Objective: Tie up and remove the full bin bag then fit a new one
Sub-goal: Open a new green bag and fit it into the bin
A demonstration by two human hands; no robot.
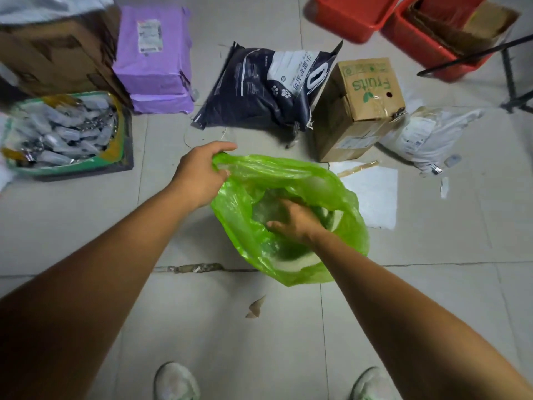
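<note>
A thin bright green bin bag hangs open over the tiled floor in the middle of the view. My left hand pinches its rim at the upper left and holds the mouth up. My right hand reaches down inside the bag with its fingers spread against the plastic. A pale round shape shows through the bag's bottom, perhaps the rim of a bin; I cannot tell for sure. The bag holds no visible rubbish.
Behind the bag lie a dark pet-litter sack, a "Fruits" cardboard box, purple parcels and a white mailer. A green box of packets sits left. Red tubs stand at the back right. My shoes are below.
</note>
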